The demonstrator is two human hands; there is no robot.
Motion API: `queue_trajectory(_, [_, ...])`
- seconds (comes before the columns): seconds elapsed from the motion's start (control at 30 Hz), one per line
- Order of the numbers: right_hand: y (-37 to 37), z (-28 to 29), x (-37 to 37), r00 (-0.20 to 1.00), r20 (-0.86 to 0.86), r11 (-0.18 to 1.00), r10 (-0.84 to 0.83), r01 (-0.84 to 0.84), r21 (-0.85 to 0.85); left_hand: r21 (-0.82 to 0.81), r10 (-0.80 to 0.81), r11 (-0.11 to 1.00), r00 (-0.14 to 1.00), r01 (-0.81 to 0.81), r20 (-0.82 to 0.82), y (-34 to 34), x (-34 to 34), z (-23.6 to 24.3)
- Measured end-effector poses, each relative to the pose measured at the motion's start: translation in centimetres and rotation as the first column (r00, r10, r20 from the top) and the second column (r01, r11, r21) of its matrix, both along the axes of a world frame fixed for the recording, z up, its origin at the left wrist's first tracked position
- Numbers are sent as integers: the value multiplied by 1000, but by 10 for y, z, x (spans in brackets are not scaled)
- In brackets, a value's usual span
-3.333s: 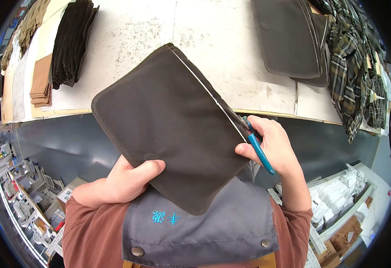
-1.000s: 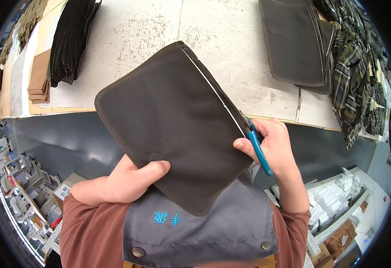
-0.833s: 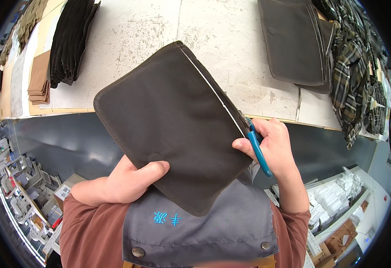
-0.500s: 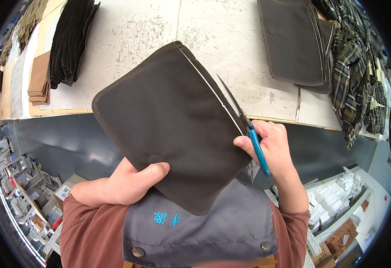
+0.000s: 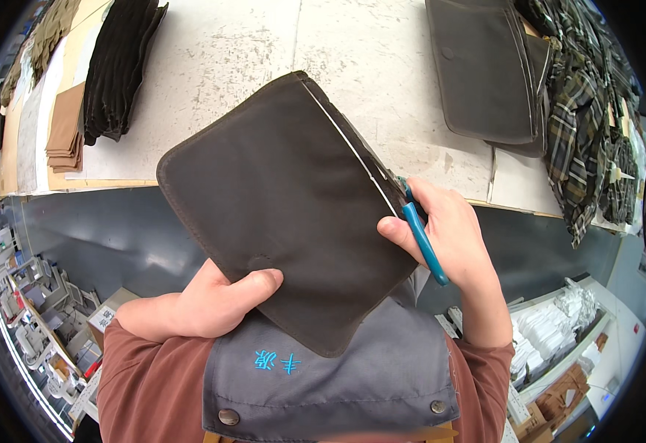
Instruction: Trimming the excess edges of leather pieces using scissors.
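Observation:
A dark brown flat panel (image 5: 279, 199) with rounded, stitched corners is held up at a slant before my chest. A thin white line runs along its upper right edge. My left hand (image 5: 227, 299) grips its lower left edge, thumb on top and fingers hidden underneath. At the right edge, my right hand (image 5: 441, 232) is closed on blue-handled scissors (image 5: 426, 244). Their blades lie along the panel's edge, mostly hidden behind it. I cannot tell whether they touch the material.
Beyond the panel stands a worn white table (image 5: 227, 37). It bears a black stack of pieces (image 5: 120, 70) and brown pieces (image 5: 64, 129) at left. Similar dark panels (image 5: 478, 74) and plaid cloth (image 5: 578, 140) lie at right. White bundles (image 5: 552, 332) fill a rack at lower right.
The scissors have turned, and their blades, earlier sticking out beyond the right edge, now lie close along it. The panel has shifted slightly right; my left hand keeps its grip.

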State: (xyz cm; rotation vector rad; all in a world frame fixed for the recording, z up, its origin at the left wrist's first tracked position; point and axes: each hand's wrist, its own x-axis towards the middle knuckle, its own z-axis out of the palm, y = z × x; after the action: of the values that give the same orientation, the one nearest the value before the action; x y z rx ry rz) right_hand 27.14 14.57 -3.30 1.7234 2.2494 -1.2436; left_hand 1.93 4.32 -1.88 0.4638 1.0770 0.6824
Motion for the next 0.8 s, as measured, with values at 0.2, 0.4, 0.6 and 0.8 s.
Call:
queue_trajectory(0.2, [0, -2, -3, 1000, 22, 1000, -22, 22, -18, 7, -3, 1000, 1000, 3, 0, 0, -3, -3])
queue_trajectory(0.4, [0, -1, 2, 998, -21, 998, -55, 55, 22, 10, -11, 1000, 1000, 11, 1, 2, -4, -1])
queue_trajectory(0.6, [-4, -7, 5, 993, -113, 997, -25, 33, 70, 13, -9, 1000, 1000, 9, 12, 0, -4, -1])
queue_trajectory(0.8, [-3, -4, 2, 998, -56, 998, -20, 23, 63, 29, -1, 1000, 1000, 0, 19, -1, -5, 0])
